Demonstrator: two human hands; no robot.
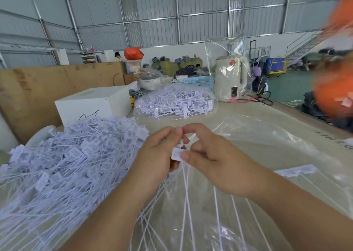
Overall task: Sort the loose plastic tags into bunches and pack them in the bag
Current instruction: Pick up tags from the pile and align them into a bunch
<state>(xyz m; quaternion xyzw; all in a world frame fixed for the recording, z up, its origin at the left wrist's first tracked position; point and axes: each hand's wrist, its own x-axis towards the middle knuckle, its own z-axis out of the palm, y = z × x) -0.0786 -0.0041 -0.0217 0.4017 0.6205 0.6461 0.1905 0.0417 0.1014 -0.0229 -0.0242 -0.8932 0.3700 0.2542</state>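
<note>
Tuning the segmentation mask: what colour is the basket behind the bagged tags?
Light blue basket, with a lattice pattern; head view.

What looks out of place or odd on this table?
Nothing looks damaged. One row of tags lies apart at the right, away from the loose pile at the left. Both hands pinch a small bunch.

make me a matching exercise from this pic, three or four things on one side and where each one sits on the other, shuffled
Things:
1. loose tag pile
2. bagged tags
3. white box
4. kettle in clear bag

Places:
A. far right of the table, upright
B. table middle, beyond the hands
C. near left, beside the left hand
D. left, behind the loose pile

Pairs: 1-C, 2-B, 3-D, 4-A
</note>
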